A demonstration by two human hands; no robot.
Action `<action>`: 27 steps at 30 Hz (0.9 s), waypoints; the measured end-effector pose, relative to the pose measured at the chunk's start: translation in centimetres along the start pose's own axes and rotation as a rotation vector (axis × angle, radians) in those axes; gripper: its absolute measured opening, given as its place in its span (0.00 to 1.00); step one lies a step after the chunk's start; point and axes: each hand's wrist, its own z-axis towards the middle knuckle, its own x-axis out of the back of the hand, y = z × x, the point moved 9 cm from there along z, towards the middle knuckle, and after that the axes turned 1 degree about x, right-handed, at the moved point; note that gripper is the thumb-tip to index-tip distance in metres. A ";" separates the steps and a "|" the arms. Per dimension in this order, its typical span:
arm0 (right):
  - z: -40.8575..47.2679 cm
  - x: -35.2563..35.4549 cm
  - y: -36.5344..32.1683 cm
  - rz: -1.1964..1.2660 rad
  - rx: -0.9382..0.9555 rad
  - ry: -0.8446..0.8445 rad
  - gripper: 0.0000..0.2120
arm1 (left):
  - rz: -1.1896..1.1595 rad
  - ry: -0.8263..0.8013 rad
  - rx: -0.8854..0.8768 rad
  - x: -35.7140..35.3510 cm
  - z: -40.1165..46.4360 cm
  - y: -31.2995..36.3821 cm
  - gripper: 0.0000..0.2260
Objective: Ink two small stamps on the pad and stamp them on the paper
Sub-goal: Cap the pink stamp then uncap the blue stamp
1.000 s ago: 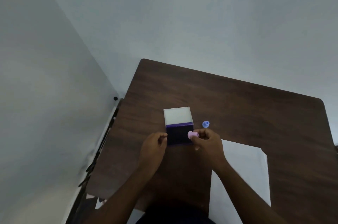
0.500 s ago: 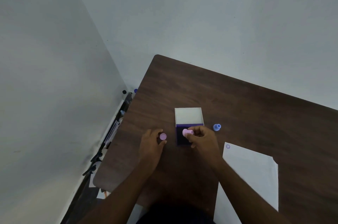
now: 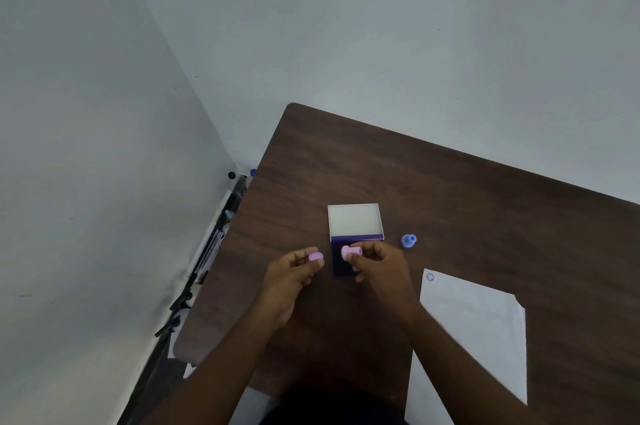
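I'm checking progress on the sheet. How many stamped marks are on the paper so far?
1. A single round purple mark sits at the far left corner of the paper. The right forearm covers part of the sheet's near edge, so another could be hidden.

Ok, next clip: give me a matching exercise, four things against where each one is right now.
Things:
1. pink stamp
2. pink cap
3. blue stamp
4. round stamped mark

Places:
A. standing alone on the table, right of the ink pad
B. in the fingers of the left hand
C. at the far left corner of the paper
D. in the right hand, over the ink pad

Pairs: 1-D, 2-B, 3-A, 4-C
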 end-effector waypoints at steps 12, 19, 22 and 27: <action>-0.5 -0.2 0.5 0.122 -0.076 -0.002 0.12 | -0.184 -0.119 0.097 -1.3 -0.6 0.4 0.16; -0.7 -0.9 0.4 0.098 -0.066 -0.093 0.09 | 0.485 -0.173 -0.180 -2.7 -1.6 3.2 0.11; -0.8 -0.6 0.9 0.100 -0.076 -0.068 0.09 | 0.333 -0.102 -0.174 -2.6 -1.8 3.2 0.11; -1.0 -0.3 1.8 0.093 -0.115 -0.045 0.07 | 0.043 -0.143 0.018 -2.7 -2.1 1.4 0.10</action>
